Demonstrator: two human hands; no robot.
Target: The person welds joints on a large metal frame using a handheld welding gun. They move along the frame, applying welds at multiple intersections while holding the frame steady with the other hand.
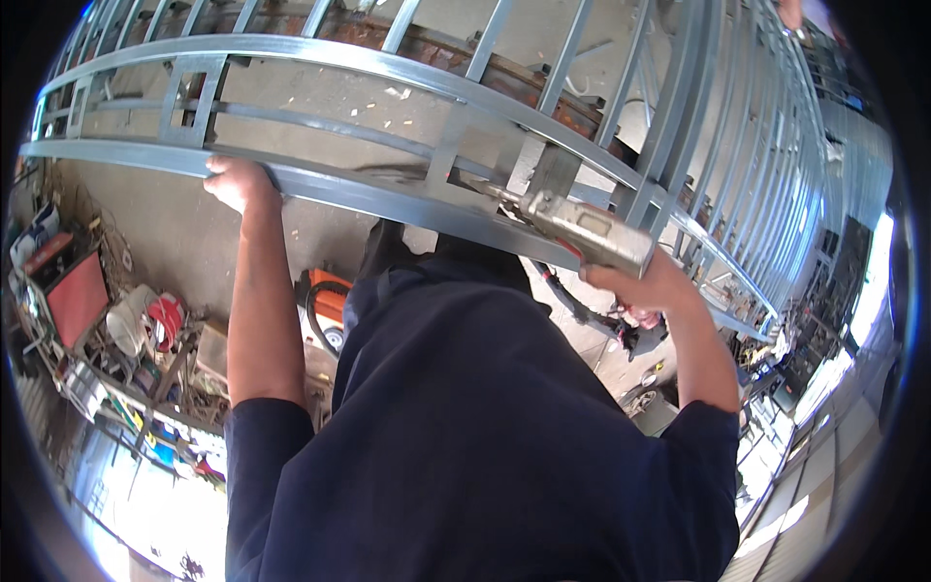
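Observation:
My left hand (pixel 242 184) is closed around the near edge of a long silver-grey metal rail (pixel 359 197) that runs across in front of my body. The rail belongs to a barred metal frame with square brackets (pixel 197 100) between its two long bars. In my right hand (pixel 635 288) is a silver hand-held power tool (pixel 596 233) with a blocky body and a narrow front end. My fingers wrap its rear part, near a red piece underneath. The tool's tip points left, at a bracket on the frame; whether it touches the metal I cannot tell.
An orange machine (pixel 328 299) with a black hose stands on the floor by my legs. To the left lie a red panel (pixel 75 303), a white bucket (pixel 133 318) and clutter. More metal bars (pixel 742 145) spread to the right. Another person's hand (pixel 790 14) shows at the top right.

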